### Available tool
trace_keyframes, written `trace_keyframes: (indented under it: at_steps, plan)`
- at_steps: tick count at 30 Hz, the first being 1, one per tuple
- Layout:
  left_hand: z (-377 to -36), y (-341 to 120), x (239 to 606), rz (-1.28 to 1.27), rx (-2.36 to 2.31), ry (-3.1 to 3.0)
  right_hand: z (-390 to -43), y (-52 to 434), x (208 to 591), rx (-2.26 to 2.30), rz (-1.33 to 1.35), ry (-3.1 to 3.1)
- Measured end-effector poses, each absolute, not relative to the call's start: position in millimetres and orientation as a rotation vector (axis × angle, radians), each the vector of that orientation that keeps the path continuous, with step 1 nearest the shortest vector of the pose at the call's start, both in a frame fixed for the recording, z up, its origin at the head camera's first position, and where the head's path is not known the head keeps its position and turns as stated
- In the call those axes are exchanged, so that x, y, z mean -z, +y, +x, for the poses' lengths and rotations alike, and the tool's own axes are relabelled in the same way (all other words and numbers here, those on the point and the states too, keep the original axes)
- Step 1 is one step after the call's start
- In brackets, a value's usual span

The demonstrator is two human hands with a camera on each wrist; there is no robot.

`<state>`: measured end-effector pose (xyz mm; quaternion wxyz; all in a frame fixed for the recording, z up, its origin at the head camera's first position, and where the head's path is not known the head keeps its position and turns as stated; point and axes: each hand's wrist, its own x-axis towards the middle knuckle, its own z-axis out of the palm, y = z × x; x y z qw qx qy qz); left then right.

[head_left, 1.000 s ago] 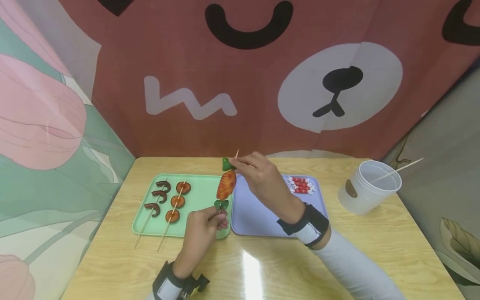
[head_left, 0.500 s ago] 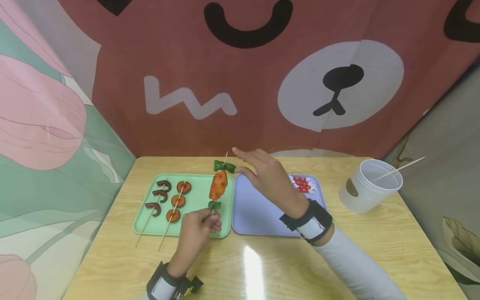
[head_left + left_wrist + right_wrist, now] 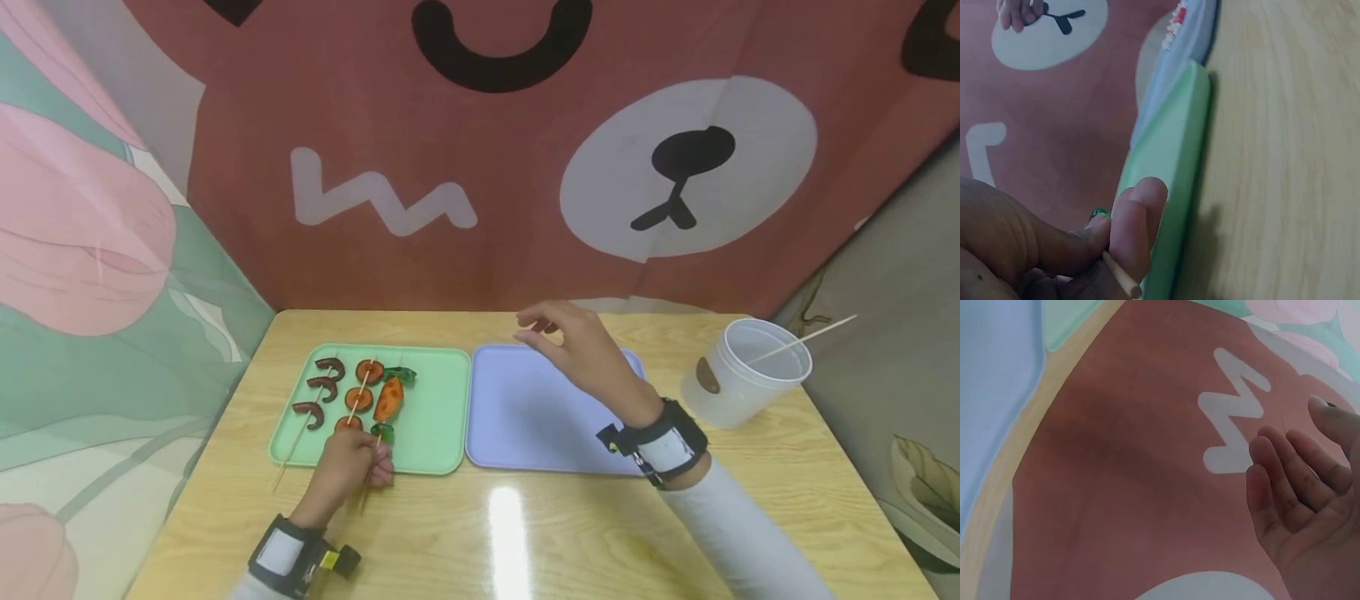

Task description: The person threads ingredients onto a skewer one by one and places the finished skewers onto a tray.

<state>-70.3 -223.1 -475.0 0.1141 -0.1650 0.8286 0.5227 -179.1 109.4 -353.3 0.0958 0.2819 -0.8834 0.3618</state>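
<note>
My left hand (image 3: pixel 347 467) pinches the lower stick of a skewer (image 3: pixel 387 402), which carries an orange scored piece between green pepper pieces. The skewer lies close over the green tray (image 3: pixel 435 408), just right of another skewer with several round brown slices (image 3: pixel 359 400). In the left wrist view, the stick's end (image 3: pixel 1122 278) sticks out under the thumb and fingers (image 3: pixel 1130 231). My right hand (image 3: pixel 585 354) hovers above the purple tray (image 3: pixel 502 425) with bent, relaxed fingers; the right wrist view shows its palm (image 3: pixel 1316 531) holding nothing.
A skewer of curled dark brown pieces (image 3: pixel 322 388) lies at the green tray's left. Red-and-white small items (image 3: pixel 1177 25) on the purple tray show in the left wrist view. A whitish bucket (image 3: pixel 720 408) with a thin stick (image 3: pixel 813 333) stands at the table's right.
My left hand has carried the pepper skewer left and down to the green tray. My right hand has let go of its tip and moved right, over the purple tray.
</note>
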Motion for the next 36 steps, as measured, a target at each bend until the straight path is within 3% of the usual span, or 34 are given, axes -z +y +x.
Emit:
trace_keyframes:
  at_steps: [12, 24, 36]
  plan:
    - [-79.3, -229.5, 471.1, -0.412, -1.397, 2.478, -175.2, 115.9, 362.7, -1.13, 0.825, -2.702]
    - [-74.7, -215.0, 466.0, -0.222, -0.406, 3.054, -178.8, 121.6, 371.4, -1.104, 0.862, -2.716]
    - [-73.0, -214.5, 471.7, -0.182, -0.324, 3.118, -182.9, 155.0, 374.8, -1.046, 0.651, -2.77]
